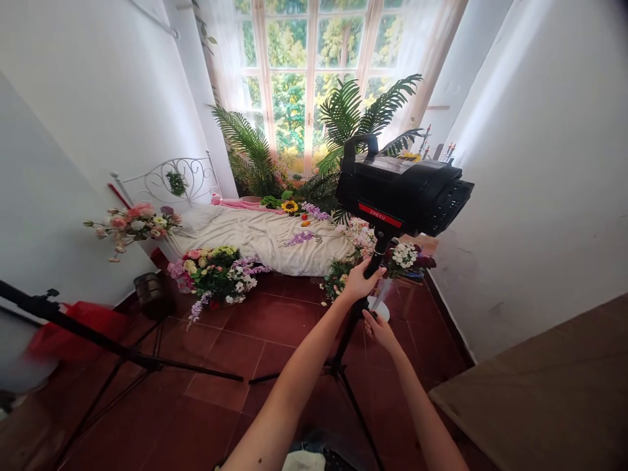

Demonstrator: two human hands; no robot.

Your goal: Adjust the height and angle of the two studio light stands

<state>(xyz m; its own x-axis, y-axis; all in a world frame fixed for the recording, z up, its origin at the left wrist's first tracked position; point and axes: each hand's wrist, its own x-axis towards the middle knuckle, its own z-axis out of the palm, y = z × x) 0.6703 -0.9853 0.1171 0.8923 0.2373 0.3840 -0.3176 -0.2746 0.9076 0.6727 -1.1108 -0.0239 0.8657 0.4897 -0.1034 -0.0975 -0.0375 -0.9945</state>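
Our left hand (363, 281) and right hand (379, 328) grip the light stand (349, 330); its bulky studio light (400, 190) could topple it.

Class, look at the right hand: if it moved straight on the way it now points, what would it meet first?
Most likely the black pole of the light stand, just below the left hand; the right hand seems almost there, though depth is unclear.

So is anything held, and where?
Yes, the light stand: left hand wraps its upper pole, just under the studio light. Right hand is at the stand's collar, lower down; its exact grip is unclear.
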